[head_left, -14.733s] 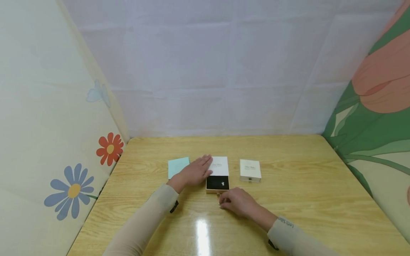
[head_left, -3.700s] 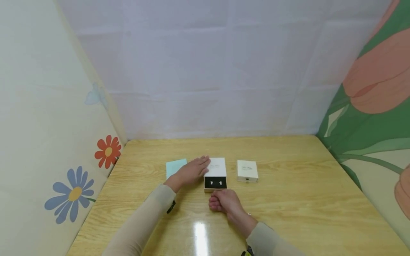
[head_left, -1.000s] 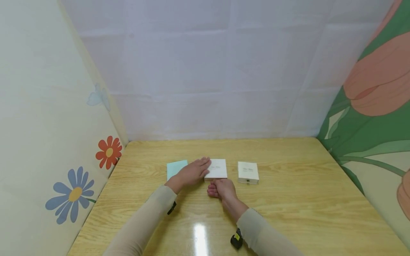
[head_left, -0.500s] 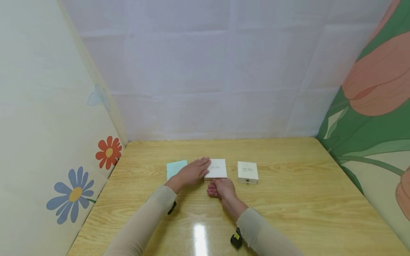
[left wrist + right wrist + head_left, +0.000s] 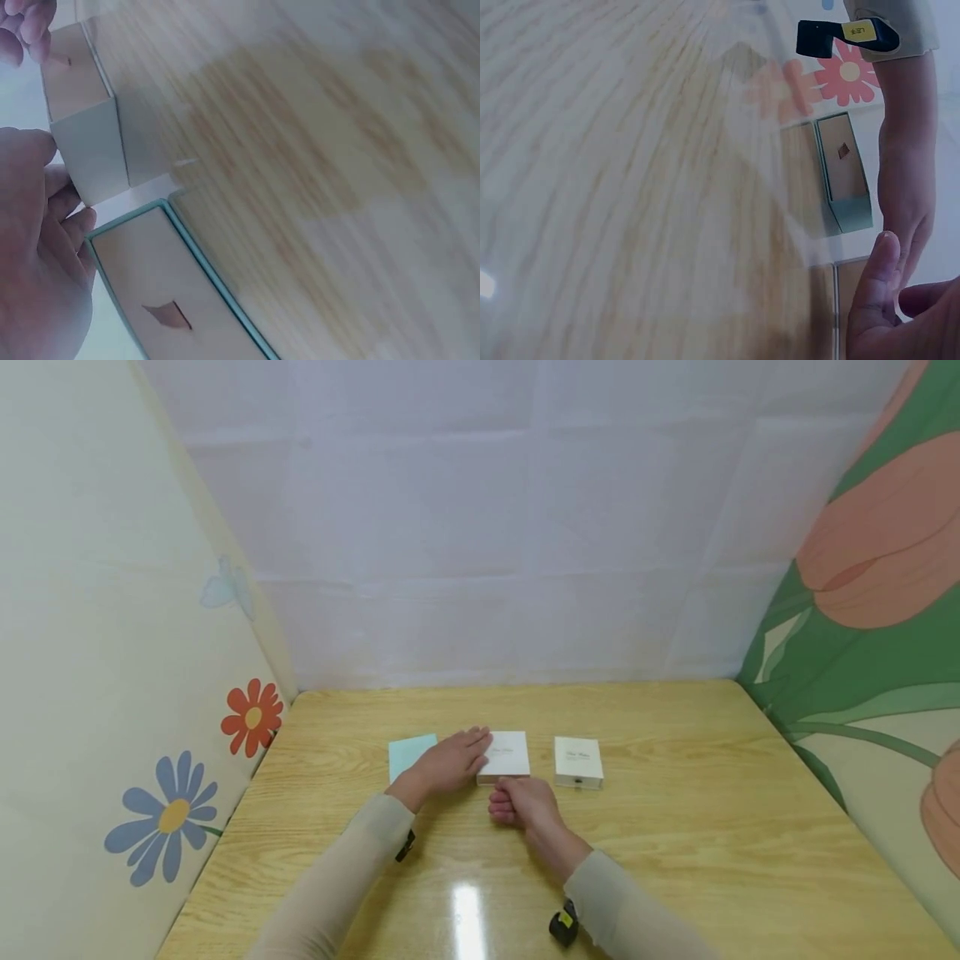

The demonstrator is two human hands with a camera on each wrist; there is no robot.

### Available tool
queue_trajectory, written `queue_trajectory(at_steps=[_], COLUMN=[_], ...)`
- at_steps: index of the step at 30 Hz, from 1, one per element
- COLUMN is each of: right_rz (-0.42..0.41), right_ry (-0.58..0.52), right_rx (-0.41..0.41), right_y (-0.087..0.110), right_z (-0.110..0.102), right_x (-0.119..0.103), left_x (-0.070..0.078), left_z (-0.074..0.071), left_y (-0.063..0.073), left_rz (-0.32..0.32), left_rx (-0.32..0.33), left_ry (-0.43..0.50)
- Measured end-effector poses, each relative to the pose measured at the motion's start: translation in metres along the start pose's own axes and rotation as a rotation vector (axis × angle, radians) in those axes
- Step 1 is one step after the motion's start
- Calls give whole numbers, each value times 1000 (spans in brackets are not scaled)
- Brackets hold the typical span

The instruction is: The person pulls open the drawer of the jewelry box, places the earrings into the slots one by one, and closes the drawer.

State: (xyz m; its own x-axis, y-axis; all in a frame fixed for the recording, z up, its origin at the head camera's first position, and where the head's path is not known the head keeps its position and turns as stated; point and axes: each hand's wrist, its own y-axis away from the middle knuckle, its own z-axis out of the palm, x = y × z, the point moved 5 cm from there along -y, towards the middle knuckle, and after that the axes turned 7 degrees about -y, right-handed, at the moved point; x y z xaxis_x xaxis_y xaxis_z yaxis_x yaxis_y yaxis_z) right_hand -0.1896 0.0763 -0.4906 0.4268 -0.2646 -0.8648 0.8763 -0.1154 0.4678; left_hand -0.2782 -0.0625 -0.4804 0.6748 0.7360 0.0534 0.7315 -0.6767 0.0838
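Note:
Between my hands lies a white jewellery box [image 5: 504,755] with small lettering on its lid, its drawer pushed in. My left hand [image 5: 450,763] lies with extended fingers at the box's left edge; in the left wrist view its fingertips touch the pale side wall [image 5: 94,161]. Curled at the front of the box is my right hand [image 5: 525,803], its thumb side against the drawer front [image 5: 79,79]. A short ribbon tab [image 5: 61,60] shows there beside the right fingertips. The earrings seen earlier are hidden inside the box.
Left of my left hand sits a turquoise drawer box [image 5: 411,754], partly covered by that hand, with a ribbon tab [image 5: 171,315] on its front. A cream box [image 5: 578,762] stands to the right. All rest on a wooden table [image 5: 697,827] before a white cloth [image 5: 420,527].
The drawer, out several seconds ago with one and later two earrings on black lining, is now inside the box. My right hand moved forward with it; over the last second both hands stay nearly still.

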Motion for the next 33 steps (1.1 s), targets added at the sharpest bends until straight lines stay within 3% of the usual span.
queue_trajectory(at_steps=[6, 14, 22, 33], right_rz=[-13, -36, -33, -15], right_ry=[3, -16, -18, 12], right_rx=[23, 30, 25, 10], right_y=[4, 3, 5, 6], right_z=[-18, -40, -60, -92], right_x=[-12, -21, -26, -25], left_x=[3, 11, 26, 55], left_z=[-4, -12, -18, -26], left_y=[-3, -7, -17, -35], left_rz=[-19, -36, 34, 99], left_rx=[17, 89, 131, 92], left_ry=[-13, -29, -30, -66])
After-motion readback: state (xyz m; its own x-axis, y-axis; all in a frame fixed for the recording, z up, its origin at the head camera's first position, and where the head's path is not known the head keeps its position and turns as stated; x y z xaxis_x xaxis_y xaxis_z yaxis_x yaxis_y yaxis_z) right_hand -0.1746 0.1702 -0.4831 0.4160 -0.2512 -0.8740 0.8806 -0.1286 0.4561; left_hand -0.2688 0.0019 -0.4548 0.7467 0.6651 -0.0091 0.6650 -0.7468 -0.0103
